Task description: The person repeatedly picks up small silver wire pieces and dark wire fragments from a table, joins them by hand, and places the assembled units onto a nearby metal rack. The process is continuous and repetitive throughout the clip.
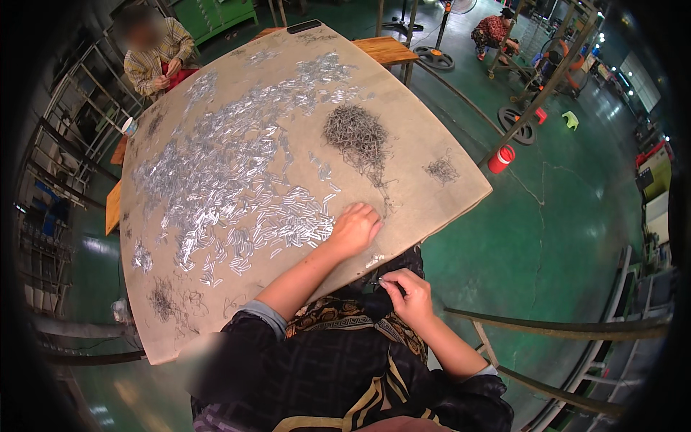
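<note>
My left hand rests on the brown table covering with its fingers curled down; the fingertips and anything under them are hidden. Just left of it lie many loose, short silvery metal strips. Off the table's near edge, above my lap, my right hand pinches a small shiny piece between thumb and forefinger, too small to name. Beyond my left hand, a tangled heap of thin dark bent wires trails toward me. A few small shiny bits lie on the table edge between both hands.
The large table carries smaller wire clumps and a dark phone-like slab at its far end. Another person sits at the far left; one crouches farther back. A red container stands right, metal bars nearby.
</note>
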Demonstrator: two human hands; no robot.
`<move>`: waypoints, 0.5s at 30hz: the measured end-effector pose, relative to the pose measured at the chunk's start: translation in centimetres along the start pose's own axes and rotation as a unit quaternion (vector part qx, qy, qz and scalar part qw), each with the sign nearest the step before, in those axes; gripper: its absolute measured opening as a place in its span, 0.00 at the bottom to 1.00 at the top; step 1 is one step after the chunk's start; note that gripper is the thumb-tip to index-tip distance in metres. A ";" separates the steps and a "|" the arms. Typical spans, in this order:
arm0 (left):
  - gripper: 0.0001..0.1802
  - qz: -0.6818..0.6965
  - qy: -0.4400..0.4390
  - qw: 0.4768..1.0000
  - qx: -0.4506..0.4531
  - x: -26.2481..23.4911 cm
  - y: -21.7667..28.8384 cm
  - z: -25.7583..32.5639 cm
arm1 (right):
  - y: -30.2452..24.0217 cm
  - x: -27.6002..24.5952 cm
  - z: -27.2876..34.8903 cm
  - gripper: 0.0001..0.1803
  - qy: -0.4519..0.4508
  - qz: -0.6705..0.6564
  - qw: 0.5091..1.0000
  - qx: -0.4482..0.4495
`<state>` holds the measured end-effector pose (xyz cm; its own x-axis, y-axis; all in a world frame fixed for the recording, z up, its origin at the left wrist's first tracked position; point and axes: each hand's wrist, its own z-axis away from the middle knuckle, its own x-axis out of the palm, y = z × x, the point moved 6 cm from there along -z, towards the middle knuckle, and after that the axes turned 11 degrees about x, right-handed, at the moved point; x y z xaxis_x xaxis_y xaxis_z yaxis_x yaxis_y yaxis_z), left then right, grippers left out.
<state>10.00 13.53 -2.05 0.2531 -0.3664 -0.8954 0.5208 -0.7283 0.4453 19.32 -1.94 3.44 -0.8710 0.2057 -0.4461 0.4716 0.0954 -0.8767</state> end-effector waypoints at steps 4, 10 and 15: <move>0.18 -0.024 0.188 0.981 0.041 -0.8 -3.1 -2.6 | -0.1 0.4 0.2 0.05 -0.013 -0.008 1.000 0.012; 0.17 -0.120 0.202 0.968 0.088 -0.3 -2.8 -3.7 | -0.2 0.9 0.5 0.06 -0.024 -0.003 1.000 -0.020; 0.13 -0.080 0.123 0.985 0.091 0.0 -0.9 -0.4 | 0.1 1.2 0.6 0.06 -0.031 -0.005 0.999 -0.020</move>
<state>9.86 14.44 -2.46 0.3806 -0.1031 -0.9190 0.4214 -0.8653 0.2716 18.23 -2.30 2.69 -0.8824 0.1443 -0.4478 0.4660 0.1372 -0.8741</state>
